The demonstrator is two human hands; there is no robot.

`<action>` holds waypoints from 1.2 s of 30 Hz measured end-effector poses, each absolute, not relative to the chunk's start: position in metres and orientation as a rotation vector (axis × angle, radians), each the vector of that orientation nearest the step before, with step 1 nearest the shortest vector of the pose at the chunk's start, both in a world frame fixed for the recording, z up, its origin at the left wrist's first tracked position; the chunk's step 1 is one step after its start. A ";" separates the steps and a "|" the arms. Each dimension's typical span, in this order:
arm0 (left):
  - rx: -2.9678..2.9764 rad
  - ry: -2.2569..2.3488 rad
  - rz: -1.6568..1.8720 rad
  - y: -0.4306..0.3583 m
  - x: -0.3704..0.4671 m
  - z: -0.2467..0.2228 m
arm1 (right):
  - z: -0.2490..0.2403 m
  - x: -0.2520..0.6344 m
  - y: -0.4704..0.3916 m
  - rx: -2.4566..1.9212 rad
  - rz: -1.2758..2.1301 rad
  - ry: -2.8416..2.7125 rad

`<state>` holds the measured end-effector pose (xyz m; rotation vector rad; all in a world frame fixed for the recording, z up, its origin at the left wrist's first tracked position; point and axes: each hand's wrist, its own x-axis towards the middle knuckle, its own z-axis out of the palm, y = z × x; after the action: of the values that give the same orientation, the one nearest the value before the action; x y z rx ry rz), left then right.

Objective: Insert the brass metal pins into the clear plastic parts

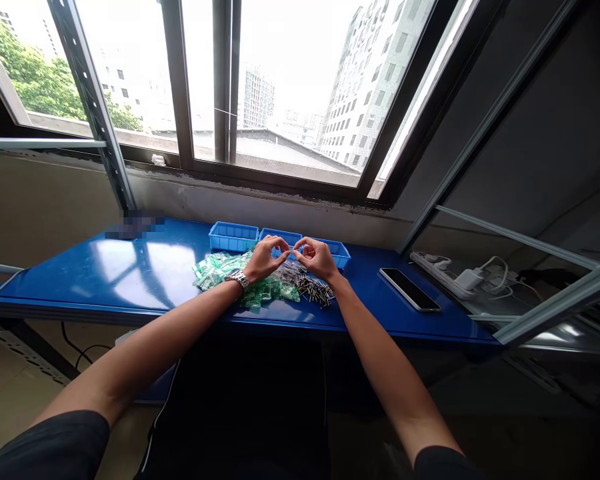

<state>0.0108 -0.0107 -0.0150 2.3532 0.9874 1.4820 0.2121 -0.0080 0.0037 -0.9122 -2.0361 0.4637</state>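
Observation:
My left hand (266,259), with a metal watch (239,279) on its wrist, is closed in a pinch. Facing it, my right hand (316,257) pinches too, and the fingertips of both nearly meet around something too small to make out. Below them lies a heap of small clear-and-green plastic packets (260,287). A pile of dark screws or similar thin metal pins (316,291) is under my right hand. Just behind the hands stand three blue plastic bins, the left bin (234,237), the middle bin (281,235) and the right bin (339,253); my hands partly hide the latter two.
The blue table (180,280) runs below a window. A phone (410,289) lies on its right side. Further right are a power strip (443,275) with a white charger (469,280) and cables. Metal shelf posts (97,107) rise at both sides.

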 end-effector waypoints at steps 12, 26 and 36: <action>2.336 1.003 1.508 -0.011 0.012 -0.013 | 0.009 0.219 -0.009 -1.015 0.384 -2.067; 2.297 1.020 1.540 -0.006 0.010 -0.017 | 0.001 0.267 0.017 -1.431 0.017 -1.765; 2.330 1.018 1.532 -0.006 0.010 -0.019 | -0.008 0.274 -0.023 -1.346 0.315 -2.098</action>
<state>0.0102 -0.0056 -0.0188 2.3296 1.0184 1.5323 0.2738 -0.0233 -0.0078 -1.3461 -2.0977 0.3153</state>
